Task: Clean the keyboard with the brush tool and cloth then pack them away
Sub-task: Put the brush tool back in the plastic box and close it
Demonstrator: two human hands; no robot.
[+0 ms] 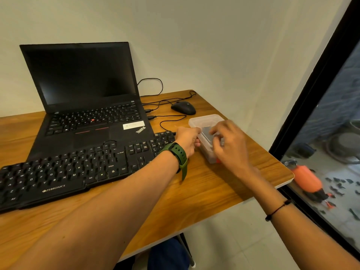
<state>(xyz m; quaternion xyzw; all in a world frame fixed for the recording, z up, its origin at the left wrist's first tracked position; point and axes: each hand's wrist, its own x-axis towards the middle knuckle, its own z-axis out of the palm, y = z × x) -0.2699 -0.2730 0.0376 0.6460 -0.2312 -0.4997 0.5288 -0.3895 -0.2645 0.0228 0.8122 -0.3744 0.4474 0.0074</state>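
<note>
Two hands meet at a clear plastic container standing on the wooden desk, just right of the black keyboard. Left hand grips the container's left wall; right hand hovers over the opening with fingers curled, contents of its grasp blurred and indeterminate. Something grey and something red show inside the container, neither identifiable.

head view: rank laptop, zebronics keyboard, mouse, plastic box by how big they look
1. laptop
2. keyboard, close behind and nearer the camera, so unsure
3. plastic box, partly covered by both hands
4. mouse
</note>
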